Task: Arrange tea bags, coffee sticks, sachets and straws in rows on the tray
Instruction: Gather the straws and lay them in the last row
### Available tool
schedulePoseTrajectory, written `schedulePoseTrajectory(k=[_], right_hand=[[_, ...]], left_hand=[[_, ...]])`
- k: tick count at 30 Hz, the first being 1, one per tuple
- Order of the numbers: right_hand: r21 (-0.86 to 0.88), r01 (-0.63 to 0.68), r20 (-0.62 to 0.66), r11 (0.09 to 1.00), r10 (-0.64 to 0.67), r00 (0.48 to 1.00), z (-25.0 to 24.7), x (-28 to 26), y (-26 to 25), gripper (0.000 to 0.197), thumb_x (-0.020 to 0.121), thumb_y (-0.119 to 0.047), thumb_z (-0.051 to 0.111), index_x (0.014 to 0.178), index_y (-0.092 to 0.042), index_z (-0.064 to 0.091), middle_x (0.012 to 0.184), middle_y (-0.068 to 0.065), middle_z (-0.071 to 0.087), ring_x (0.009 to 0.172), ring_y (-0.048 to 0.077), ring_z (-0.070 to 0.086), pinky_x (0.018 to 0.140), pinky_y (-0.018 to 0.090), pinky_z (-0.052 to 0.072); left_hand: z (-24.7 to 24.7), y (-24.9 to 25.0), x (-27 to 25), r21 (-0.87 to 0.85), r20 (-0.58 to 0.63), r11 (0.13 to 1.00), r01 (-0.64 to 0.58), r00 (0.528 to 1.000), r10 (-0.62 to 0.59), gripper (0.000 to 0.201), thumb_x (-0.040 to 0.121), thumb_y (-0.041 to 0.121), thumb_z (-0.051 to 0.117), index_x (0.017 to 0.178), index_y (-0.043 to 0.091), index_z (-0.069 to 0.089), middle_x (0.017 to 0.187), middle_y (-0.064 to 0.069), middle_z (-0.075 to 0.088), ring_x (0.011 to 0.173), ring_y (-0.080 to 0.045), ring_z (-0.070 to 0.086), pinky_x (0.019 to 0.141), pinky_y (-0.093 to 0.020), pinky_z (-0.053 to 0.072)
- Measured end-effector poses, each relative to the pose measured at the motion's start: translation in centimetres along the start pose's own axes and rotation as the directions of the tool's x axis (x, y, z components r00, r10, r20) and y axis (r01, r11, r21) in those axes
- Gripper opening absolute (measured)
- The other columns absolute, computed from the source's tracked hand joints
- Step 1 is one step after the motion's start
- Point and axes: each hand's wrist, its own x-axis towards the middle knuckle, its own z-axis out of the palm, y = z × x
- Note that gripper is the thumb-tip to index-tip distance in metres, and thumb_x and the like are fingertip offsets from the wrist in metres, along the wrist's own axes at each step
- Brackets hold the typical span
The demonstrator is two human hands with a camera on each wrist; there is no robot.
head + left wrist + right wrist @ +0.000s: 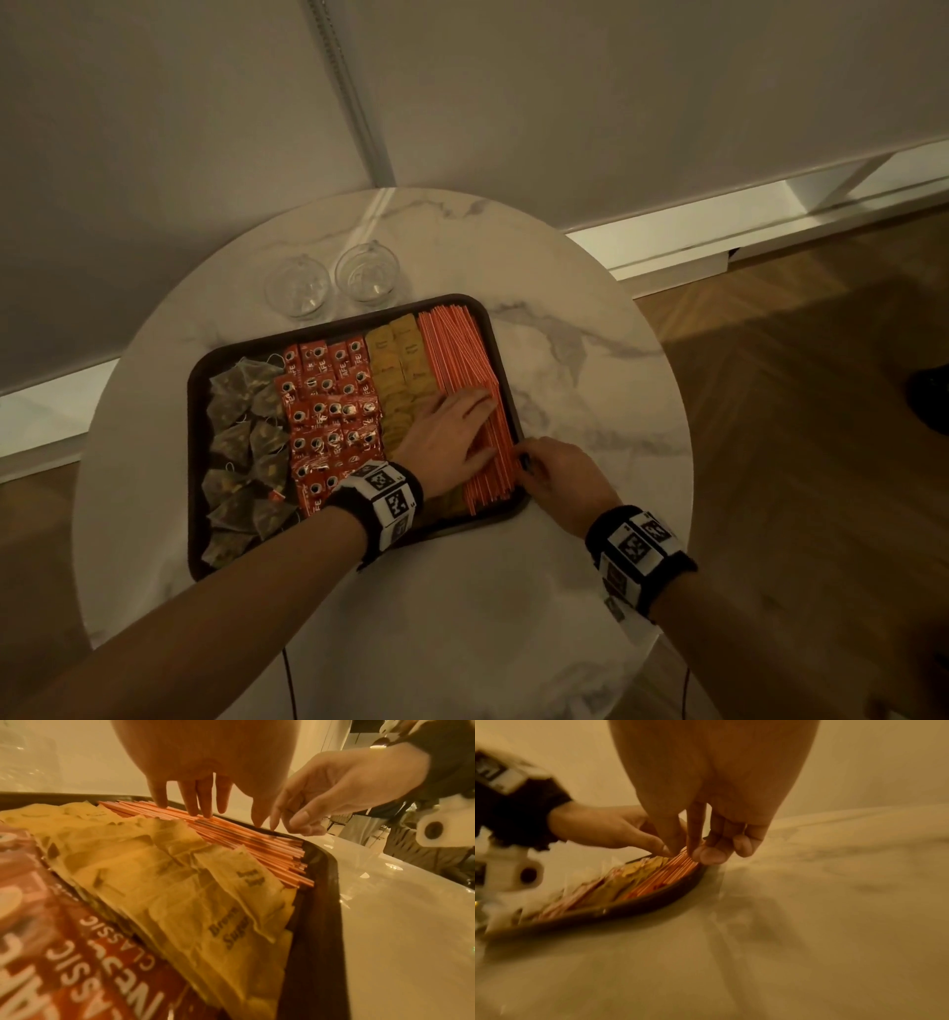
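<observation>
Orange straws (464, 390) | left hand (452, 437) flat atop, hiding some | right hand (560, 475) fingers curled at tray (197, 390) edge, grip unclear

A round white marble table (590, 360) with grey veining stands against a pale wall (616, 92); two clear glasses (331, 280) sit side by side near its far edge; a white skirting board (744, 221) runs along the wall; wooden floor (821, 437) lies to the right; a dark object (932, 401), too cropped to identify, shows at the right edge.
</observation>
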Motion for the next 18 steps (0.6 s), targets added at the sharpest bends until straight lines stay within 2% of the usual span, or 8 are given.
schedulePoseTrajectory(k=[2,3,4,6,8,12,18], right_hand=[[0.196,-0.078,-0.104,0.977,0.100,0.990,-0.3,-0.5,0.6,0.012,0.094,-0.024,0.060,0.096,-0.015,0.066,0.072,-0.002,0.063,0.063,0.011,0.056,0.065,0.030,0.051],[0.312,-0.162,-0.149,0.936,0.217,0.965,-0.3,-0.8,1.2,0.018,0.095,-0.026,0.059,0.086,-0.012,0.067,0.065,0.000,0.062,0.056,0.012,0.054,0.061,0.033,0.050],[0.434,-0.268,-0.150,0.860,0.362,0.920,-0.4,-1.3,1.8,0.030,0.096,-0.029,0.057,0.078,-0.007,0.067,0.060,0.005,0.061,0.052,0.014,0.053,0.057,0.036,0.050],[0.625,-0.440,-0.048,0.645,0.594,0.803,-0.4,-2.3,3.0,0.051,0.099,-0.037,0.050,0.070,0.001,0.068,0.053,0.011,0.060,0.044,0.020,0.052,0.048,0.033,0.047],[0.688,-0.502,0.020,0.523,0.679,0.734,-0.2,-2.6,3.7,0.066,0.101,-0.044,0.043,0.066,0.006,0.068,0.049,0.014,0.059,0.040,0.023,0.051,0.042,0.028,0.044],[0.622,-0.607,0.096,0.495,0.721,0.687,-0.6,-1.0,3.8,0.085,0.098,-0.061,0.030,0.064,0.007,0.069,0.048,0.016,0.060,0.036,0.023,0.050,0.039,0.024,0.042],[0.553,-0.659,0.110,0.509,0.740,0.664,-0.6,-0.6,4.0,0.089,0.095,-0.067,0.027,0.062,0.004,0.069,0.049,0.016,0.062,0.037,0.023,0.051,0.042,0.025,0.044]], left_hand=[[-0.7,-0.6,0.6,-0.033,-0.046,0.999,0.027,0.999,-0.029,0.061,0.096,0.043,0.048,0.149,0.021,0.029,0.157,-0.001,0.026,0.143,-0.017,0.025,0.119,-0.042,0.015],[-1.2,-1.1,1.1,-0.053,-0.070,0.997,0.057,0.996,-0.060,0.059,0.096,0.042,0.048,0.149,0.021,0.030,0.156,-0.001,0.027,0.143,-0.018,0.026,0.119,-0.043,0.017],[-1.8,-1.8,1.8,-0.065,-0.097,0.994,0.083,0.991,-0.089,0.058,0.097,0.041,0.047,0.148,0.021,0.030,0.156,-0.001,0.027,0.143,-0.019,0.027,0.118,-0.043,0.020],[-2.7,-2.9,3.1,-0.056,-0.123,0.994,0.098,0.987,-0.104,0.057,0.098,0.040,0.046,0.149,0.022,0.030,0.157,-0.003,0.026,0.143,-0.022,0.026,0.117,-0.045,0.021],[-3.2,-3.7,4.3,0.025,-0.065,0.998,0.063,0.996,-0.061,0.057,0.099,0.043,0.043,0.150,0.024,0.028,0.159,-0.003,0.020,0.146,-0.023,0.021,0.117,-0.047,0.018],[-3.2,-4.7,5.1,0.238,0.079,0.969,-0.070,0.995,0.053,0.053,0.101,0.048,0.032,0.149,0.028,0.029,0.162,-0.004,0.015,0.148,-0.024,0.014,0.118,-0.048,0.013],[-3.1,-5.6,4.4,0.241,0.113,0.960,-0.145,0.986,0.120,0.053,0.102,0.045,0.030,0.152,0.026,0.025,0.162,-0.005,0.013,0.148,-0.023,0.013,0.119,-0.047,0.012]])
